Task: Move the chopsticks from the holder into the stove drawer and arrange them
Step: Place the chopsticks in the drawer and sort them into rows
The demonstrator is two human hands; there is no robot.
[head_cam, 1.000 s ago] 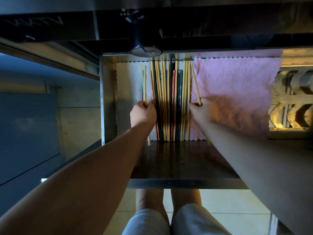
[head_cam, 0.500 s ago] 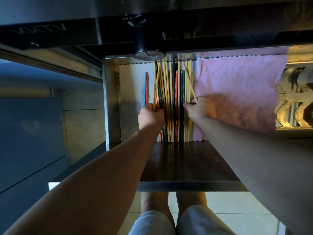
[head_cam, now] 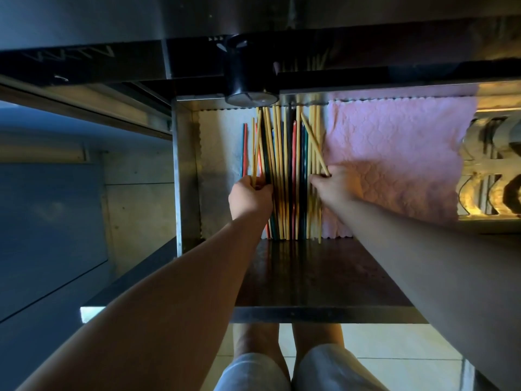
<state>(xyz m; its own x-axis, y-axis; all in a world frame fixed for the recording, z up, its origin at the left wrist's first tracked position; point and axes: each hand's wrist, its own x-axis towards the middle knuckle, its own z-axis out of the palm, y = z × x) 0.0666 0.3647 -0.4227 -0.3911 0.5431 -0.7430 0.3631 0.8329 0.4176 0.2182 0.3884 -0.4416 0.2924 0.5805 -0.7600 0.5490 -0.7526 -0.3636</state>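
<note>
looks like the moving part is mostly done: the chopsticks [head_cam: 284, 176] already lie in the stove drawer [head_cam: 186, 176] at the centre of the frame, mostly side by side, lapping onto the pink cloth [head_cam: 394, 159], and no holder is in view. what's left, i'd say, is tidying, since a few yellow ones sit crooked. left hand [head_cam: 249, 197] has its fingers curled narrowly around a couple of yellow sticks at the pile's left edge. right hand [head_cam: 334, 186] pinches one slanted yellow stick at the right edge.
</note>
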